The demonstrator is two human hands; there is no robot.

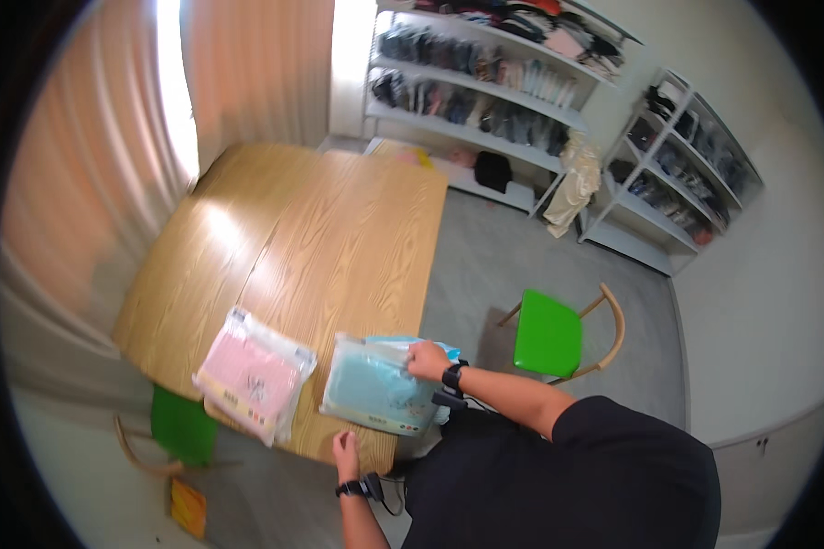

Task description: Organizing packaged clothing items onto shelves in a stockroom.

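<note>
A light-blue folded item in a clear plastic package [375, 384] lies at the table's near right corner. My right hand [428, 360] is closed on the plastic at the package's upper right, where more blue wrapping shows behind it. My left hand [346, 452] is just below the package's lower left, at the table's near edge; its fingers are loosely curled and I see nothing in them. To the left lies a similar package with a pink folded item [252, 377], untouched by either hand. Both wrists carry black bands with small devices.
The wooden table [339, 238] stretches away from me. A green chair [549, 334] stands at the right, another green chair [181, 425] at the near left. Shelves of bagged goods [476, 82] line the far wall, with a second rack [673, 174] to the right. Curtains [82, 201] hang at the left.
</note>
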